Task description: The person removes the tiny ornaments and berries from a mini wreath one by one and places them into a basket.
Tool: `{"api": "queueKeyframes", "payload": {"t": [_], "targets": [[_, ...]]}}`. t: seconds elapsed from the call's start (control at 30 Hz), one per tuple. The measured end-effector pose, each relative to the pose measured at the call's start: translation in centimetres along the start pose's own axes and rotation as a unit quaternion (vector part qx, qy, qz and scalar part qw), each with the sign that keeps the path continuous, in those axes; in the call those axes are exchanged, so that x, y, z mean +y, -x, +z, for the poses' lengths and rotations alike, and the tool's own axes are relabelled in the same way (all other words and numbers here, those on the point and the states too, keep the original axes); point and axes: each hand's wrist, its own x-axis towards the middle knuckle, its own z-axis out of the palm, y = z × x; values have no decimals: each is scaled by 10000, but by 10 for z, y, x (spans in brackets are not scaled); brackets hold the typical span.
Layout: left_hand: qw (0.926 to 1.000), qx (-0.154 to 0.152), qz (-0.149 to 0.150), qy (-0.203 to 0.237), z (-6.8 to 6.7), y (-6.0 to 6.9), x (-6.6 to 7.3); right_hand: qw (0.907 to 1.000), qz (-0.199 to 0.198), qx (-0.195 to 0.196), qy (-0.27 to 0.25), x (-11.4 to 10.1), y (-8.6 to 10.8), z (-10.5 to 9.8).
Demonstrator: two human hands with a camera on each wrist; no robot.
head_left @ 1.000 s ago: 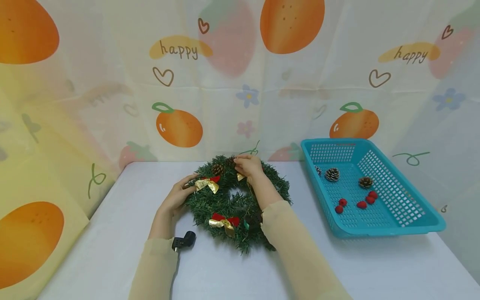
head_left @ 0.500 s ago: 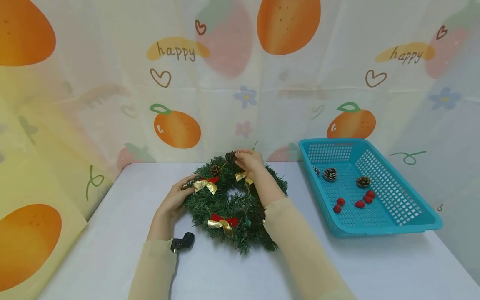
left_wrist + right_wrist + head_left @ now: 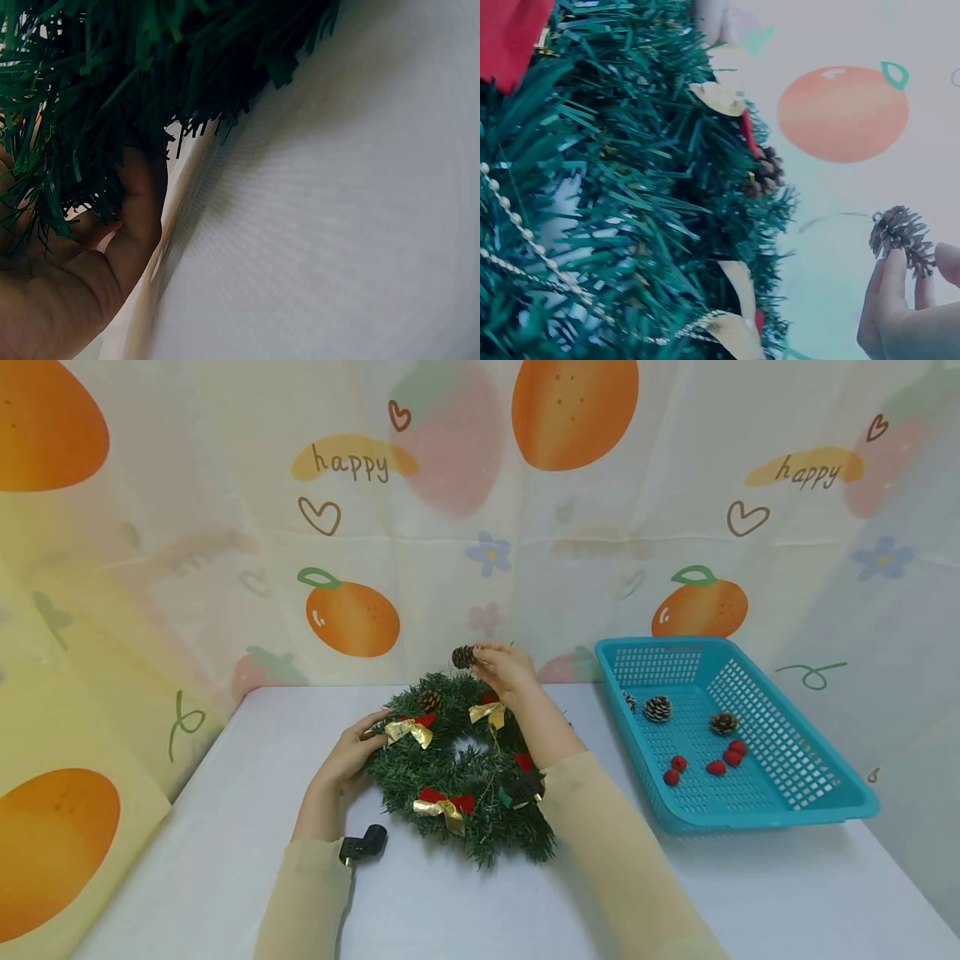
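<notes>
A green wreath (image 3: pixel 412 772) lies on the white table, trimmed with gold-and-red bows (image 3: pixel 444 808) and a small pine cone (image 3: pixel 430 700) at its upper left. My left hand (image 3: pixel 351 760) holds the wreath's left edge; the left wrist view has its fingers (image 3: pixel 139 206) curled into the greenery. Above the far rim, apart from the branches, my right hand (image 3: pixel 510 675) pinches a brown pine cone (image 3: pixel 463 657) between thumb and fingers. In the right wrist view a thin wire (image 3: pixel 832 216) sticks out from that cone.
To the right stands a turquoise basket (image 3: pixel 750 822) holding several pine cones (image 3: pixel 657 708) and red berries (image 3: pixel 716 767). A bead chain (image 3: pixel 525 232) crosses the wreath. A fruit-print cloth (image 3: pixel 555 602) hangs behind the table. Black wrist cameras (image 3: pixel 363 844) sit on both sleeves.
My right hand has lifted the pine cone up off the wreath's far rim, where it sat among the branches a second ago. My left hand has kept its hold.
</notes>
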Motion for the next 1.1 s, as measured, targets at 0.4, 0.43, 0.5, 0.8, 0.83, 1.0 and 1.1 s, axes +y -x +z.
{"api": "queueKeyframes", "payload": {"t": [0.4, 0.43, 0.5, 0.8, 0.83, 1.0, 1.1], "targets": [[9994, 14, -105, 343, 0, 0, -1, 9998, -152, 7, -137, -20, 4, -16], [9989, 12, -126, 443, 0, 1, 0, 9998, -160, 11, -155, -22, 5, -18], [9978, 4, -166, 645, 1, 1, -1, 9993, -266, -127, -227, -17, -9, -29], [9985, 55, -136, 530, 2, 1, -2, 9925, -447, -910, -689, 21, -132, -110], [9984, 58, -142, 548, 2, 1, -2, 9942, -397, -780, -627, 13, -114, -106], [9990, 64, -84, 441, 3, -1, -1, 9995, -160, -38, -284, -32, -19, -80], [9994, 53, -38, 337, 4, 0, -1, 9994, -114, 25, -340, -49, 7, -81]]}}
